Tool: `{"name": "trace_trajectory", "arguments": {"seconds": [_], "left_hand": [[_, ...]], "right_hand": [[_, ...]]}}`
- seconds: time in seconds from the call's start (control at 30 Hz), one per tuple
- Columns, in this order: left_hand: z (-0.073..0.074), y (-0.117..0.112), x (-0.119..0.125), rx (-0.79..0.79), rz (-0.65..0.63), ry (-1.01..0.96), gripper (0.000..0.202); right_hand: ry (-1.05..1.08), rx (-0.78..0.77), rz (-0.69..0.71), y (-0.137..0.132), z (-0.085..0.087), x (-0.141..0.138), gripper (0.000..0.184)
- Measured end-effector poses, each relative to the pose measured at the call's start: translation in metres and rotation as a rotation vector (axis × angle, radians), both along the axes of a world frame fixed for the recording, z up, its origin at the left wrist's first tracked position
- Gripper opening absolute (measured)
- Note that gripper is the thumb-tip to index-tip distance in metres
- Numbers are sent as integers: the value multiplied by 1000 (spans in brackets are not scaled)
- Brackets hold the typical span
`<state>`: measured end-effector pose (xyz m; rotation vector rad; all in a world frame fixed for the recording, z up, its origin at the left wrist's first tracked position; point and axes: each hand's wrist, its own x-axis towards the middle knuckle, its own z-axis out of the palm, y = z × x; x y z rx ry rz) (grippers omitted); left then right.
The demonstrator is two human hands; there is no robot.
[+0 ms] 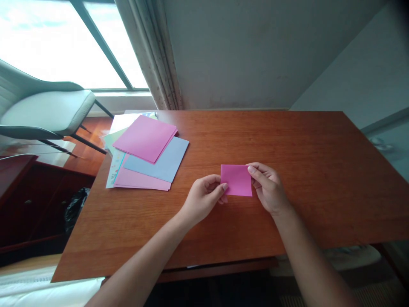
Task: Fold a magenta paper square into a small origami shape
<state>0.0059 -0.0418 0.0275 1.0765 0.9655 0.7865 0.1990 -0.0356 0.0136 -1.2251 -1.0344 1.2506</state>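
Observation:
A small folded square of pink paper [236, 180] lies at the middle of the brown wooden table [303, 170]. My left hand [204, 198] pinches its left edge with curled fingers. My right hand [268, 187] grips its right edge, thumb on top. Both forearms reach in from the near side.
A loose stack of coloured sheets [147, 153], pink and light blue on top, lies at the table's far left. A grey chair [47, 111] stands by the window to the left. A curtain [153, 55] hangs behind the table against a pale wall.

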Motion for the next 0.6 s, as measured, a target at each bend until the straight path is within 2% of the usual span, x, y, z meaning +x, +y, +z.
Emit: {"name": "trace_trajectory", "arguments": {"seconds": [0.1, 0.2, 0.27, 0.4, 0.5, 0.6], "left_hand": [[-1, 3, -5, 69, 114, 86, 28], [-2, 5, -10, 278, 269, 280, 23], [-3, 5, -12, 406, 324, 373, 20], [-1, 4, -12, 515, 271, 353, 27], [-2, 4, -11, 464, 144, 267, 36], [-4, 4, -11, 373, 111, 203, 39]], "right_hand": [[-32, 21, 39, 0, 3, 0, 19], [-112, 62, -11, 0, 5, -2, 21], [-156, 81, -33, 0, 4, -3, 24], [-174, 72, 31, -1, 2, -3, 27], [-161, 63, 95, -2, 3, -2, 29], [-153, 56, 125, -3, 5, -1, 30]]}}
